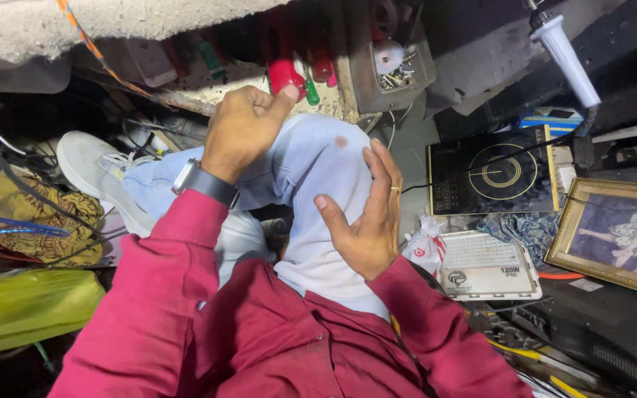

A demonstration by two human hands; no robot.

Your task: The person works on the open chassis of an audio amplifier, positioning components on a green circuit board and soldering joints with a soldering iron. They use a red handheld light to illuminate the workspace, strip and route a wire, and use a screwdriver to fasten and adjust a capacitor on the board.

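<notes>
Red-handled tool [287,75] upper centre of frame, among screwdrivers on ledge, not lifted yet. Left hand [241,129] curled, thumb tip touching red handle, no full grip. Right hand [366,214] fingers loosely together, empty, resting against raised knee [311,158].

The fingertips of the left hand [241,131] are being curled out of sight, so whatever is being pinched against the red-handled tool [287,76] cannot be told. That tool's lower end is being hidden by the thumb. The framed picture [617,234] is being cut off by the right edge. The small metal parts in the grey box [391,70] are being shown too small to identify. The yellow-green bag [27,309] is being cropped at the left edge.
</notes>
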